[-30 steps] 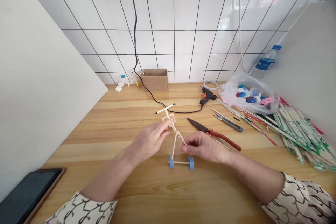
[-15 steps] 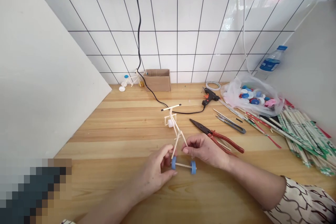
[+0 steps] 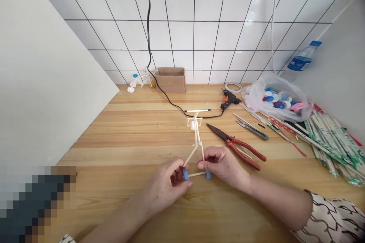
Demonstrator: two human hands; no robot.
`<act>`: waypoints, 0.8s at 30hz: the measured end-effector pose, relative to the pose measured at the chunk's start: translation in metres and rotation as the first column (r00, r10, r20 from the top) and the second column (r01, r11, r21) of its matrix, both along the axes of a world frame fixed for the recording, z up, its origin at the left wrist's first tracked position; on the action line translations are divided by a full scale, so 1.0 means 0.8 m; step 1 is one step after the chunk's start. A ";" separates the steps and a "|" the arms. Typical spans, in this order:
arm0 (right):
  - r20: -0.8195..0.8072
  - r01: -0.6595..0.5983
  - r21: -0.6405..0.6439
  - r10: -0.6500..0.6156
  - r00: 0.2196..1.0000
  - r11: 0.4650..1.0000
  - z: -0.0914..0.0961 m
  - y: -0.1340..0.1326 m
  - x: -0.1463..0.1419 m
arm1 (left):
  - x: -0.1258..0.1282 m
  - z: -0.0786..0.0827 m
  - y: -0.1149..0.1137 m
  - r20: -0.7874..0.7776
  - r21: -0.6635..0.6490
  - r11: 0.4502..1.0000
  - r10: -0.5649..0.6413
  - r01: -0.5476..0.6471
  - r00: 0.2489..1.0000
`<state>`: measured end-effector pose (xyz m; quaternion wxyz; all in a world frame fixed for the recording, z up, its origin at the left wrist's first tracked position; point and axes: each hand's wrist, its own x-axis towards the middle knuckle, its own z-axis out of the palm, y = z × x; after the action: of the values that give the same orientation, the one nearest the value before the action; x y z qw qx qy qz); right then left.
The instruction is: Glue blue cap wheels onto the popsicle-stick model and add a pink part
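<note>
A small stick tricycle model point(image 3: 196, 142) lies on the wooden table point(image 3: 119, 136), with a white front wheel, a crossbar at the far end and two blue cap wheels on the near axle. My left hand point(image 3: 167, 183) pinches the left blue wheel point(image 3: 185, 174) between thumb and fingers. My right hand point(image 3: 224, 166) is closed round the right blue wheel point(image 3: 208, 175) and the frame stick above it. Both forearms come in from the bottom edge in patterned sleeves.
Red-handled pliers point(image 3: 238, 146) lie just right of the model, then scissors point(image 3: 252, 129), a glue gun point(image 3: 229, 100) with its black cord, a bag of bottle caps point(image 3: 278, 100) and wrapped chopsticks point(image 3: 332, 142). A cardboard box point(image 3: 170, 79) and another model point(image 3: 139, 81) stand by the tiled wall.
My left hand left the front wheel end and came down to grip the left blue wheel. The model now points straight away from me. My right hand stayed at the right wheel.
</note>
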<state>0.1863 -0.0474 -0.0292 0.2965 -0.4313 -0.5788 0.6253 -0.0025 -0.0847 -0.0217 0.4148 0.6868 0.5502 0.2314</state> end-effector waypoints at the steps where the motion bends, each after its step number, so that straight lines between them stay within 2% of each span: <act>1: -0.003 0.002 0.003 -0.002 1.000 1.000 -0.001 -0.001 0.000 | 0.000 -0.001 -0.001 -0.002 -0.009 1.000 0.004 -0.004 1.000; 4: 0.028 -0.015 0.061 0.013 1.000 0.998 0.000 -0.002 0.000 | -0.001 -0.004 -0.001 -0.004 0.001 1.000 -0.002 0.002 1.000; 9: 0.104 -0.029 0.246 0.003 0.995 0.969 0.003 -0.002 0.000 | -0.002 -0.003 0.001 -0.048 0.034 0.998 -0.042 0.044 0.998; 18: 0.228 -0.095 0.340 0.016 0.974 0.936 0.004 -0.003 0.001 | -0.004 0.001 0.004 -0.066 0.059 0.995 -0.074 0.077 0.995; 24: 0.345 -0.127 0.325 0.007 0.939 0.937 0.006 -0.009 0.001 | -0.005 -0.005 0.005 -0.047 0.121 0.985 -0.116 0.121 0.992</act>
<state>0.1868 -0.0546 -0.0247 0.2413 -0.4539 -0.7354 0.4415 -0.0068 -0.0808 -0.0253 0.3735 0.7472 0.5009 0.2263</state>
